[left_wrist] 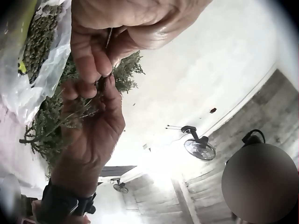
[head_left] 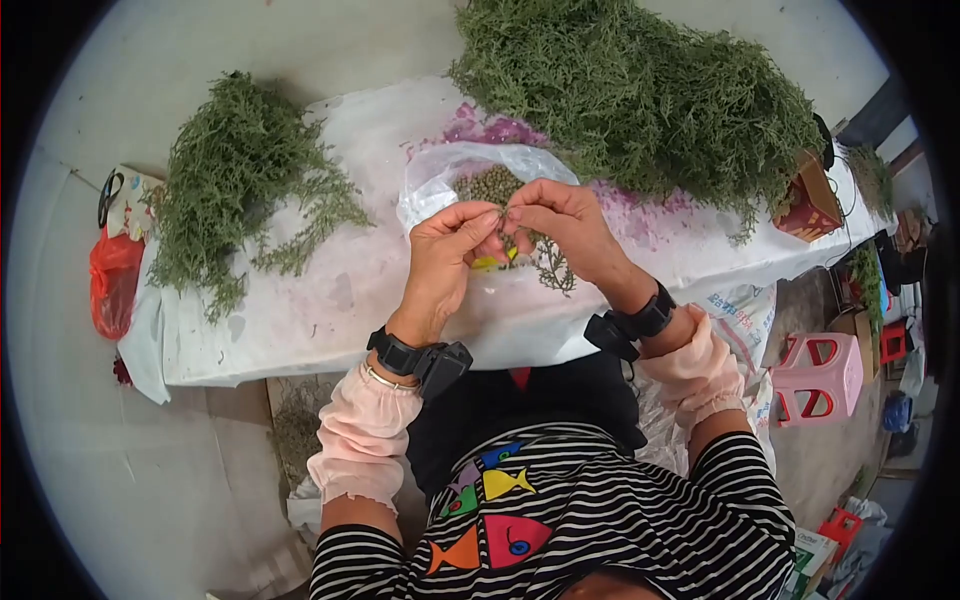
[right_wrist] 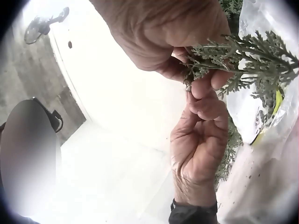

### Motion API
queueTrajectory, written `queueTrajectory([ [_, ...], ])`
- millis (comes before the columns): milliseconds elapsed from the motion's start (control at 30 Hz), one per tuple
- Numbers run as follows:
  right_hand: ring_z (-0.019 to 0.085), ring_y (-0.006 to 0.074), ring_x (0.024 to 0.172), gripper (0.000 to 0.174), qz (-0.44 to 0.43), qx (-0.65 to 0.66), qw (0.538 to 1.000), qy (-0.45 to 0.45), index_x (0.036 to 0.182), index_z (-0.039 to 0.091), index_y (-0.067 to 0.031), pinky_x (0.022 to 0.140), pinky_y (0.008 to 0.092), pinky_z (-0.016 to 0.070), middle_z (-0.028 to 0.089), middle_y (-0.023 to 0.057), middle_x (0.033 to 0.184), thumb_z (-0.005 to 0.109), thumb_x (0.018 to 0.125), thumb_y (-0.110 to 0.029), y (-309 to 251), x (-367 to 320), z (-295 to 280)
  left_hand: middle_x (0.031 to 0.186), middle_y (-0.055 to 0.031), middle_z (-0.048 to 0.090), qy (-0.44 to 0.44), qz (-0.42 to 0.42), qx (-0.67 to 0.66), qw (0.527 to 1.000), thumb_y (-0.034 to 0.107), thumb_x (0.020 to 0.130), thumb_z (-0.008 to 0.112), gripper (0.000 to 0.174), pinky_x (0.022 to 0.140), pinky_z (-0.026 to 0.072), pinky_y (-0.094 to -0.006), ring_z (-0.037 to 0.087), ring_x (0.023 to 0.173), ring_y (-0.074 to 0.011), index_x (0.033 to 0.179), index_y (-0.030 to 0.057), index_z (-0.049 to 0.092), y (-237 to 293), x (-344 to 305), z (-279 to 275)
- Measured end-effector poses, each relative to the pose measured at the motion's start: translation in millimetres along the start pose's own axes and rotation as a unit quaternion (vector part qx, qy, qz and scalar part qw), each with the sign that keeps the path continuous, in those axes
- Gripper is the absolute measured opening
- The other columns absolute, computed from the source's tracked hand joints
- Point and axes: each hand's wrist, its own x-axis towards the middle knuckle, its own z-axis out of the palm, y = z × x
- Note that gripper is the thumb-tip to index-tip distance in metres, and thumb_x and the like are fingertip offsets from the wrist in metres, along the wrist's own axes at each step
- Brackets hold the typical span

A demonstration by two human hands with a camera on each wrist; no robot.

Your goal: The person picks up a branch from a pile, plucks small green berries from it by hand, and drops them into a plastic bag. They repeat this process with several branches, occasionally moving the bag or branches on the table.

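Both hands meet over an open clear plastic bag holding many small round greenish-brown seed cones. My right hand grips a green conifer sprig, whose scaly branchlets hang out below the palm. Fingertips of my left hand pinch at the sprig's end, right against the right hand's fingertips. Whatever small piece lies between the fingertips is mostly hidden by them. In the left wrist view a thin stalk shows between the left fingers, and the right hand is below.
A large heap of conifer branches lies at the back right of the white-covered table, a smaller heap at the left. A red bag hangs at the far left. To the right are a carton and a pink stool.
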Motion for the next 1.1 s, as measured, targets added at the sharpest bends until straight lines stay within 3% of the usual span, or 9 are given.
queueTrajectory([
  [333,0.055,0.0103,0.060,0.010,0.001,0.028,1.000,0.009,0.086,0.058,0.0024,0.053,0.0244,0.0444,0.060,0.0058,0.075,0.056,0.085,-0.008,13.7,62.7,-18.3,0.082,-0.0102,0.064,-0.010,0.023,0.017,1.000,0.004,0.085,0.057,0.016,0.057,0.0517,-0.0277,0.058,0.064,-0.0136,0.098,-0.0041,0.062,9.0,66.8,-22.1],
  [533,0.055,0.0102,0.061,0.011,0.044,0.083,0.996,-0.010,0.088,0.058,0.0018,0.055,0.0241,0.0448,0.060,0.0056,0.076,0.056,0.085,-0.009,31.7,89.0,-22.8,0.083,-0.0104,0.064,0.011,0.014,-0.024,1.000,0.004,0.085,0.057,0.016,0.058,0.0512,-0.0268,0.058,0.064,-0.0132,0.098,-0.0039,0.062,1.8,81.0,-40.4],
  [767,0.055,0.0106,0.064,0.010,0.093,0.111,0.989,-0.036,0.091,0.059,0.0020,0.059,0.0241,0.0448,0.060,0.0049,0.080,0.056,0.086,-0.005,48.1,92.2,-23.2,0.082,-0.0091,0.064,0.049,-0.017,-0.071,0.996,0.003,0.085,0.057,0.015,0.058,0.0516,-0.0260,0.059,0.063,-0.0122,0.098,-0.0031,0.062,-6.5,81.9,-53.9],
  [1100,0.054,0.0089,0.066,0.010,0.057,0.030,0.998,-0.023,0.090,0.057,0.0027,0.061,0.0221,0.0444,0.059,0.0038,0.080,0.054,0.088,-0.006,52.6,85.8,-26.8,0.084,-0.0088,0.062,0.045,-0.071,-0.089,0.992,0.005,0.087,0.056,0.016,0.060,0.0490,-0.0273,0.056,0.067,-0.0146,0.099,-0.0035,0.061,-11.6,82.3,-51.7],
])
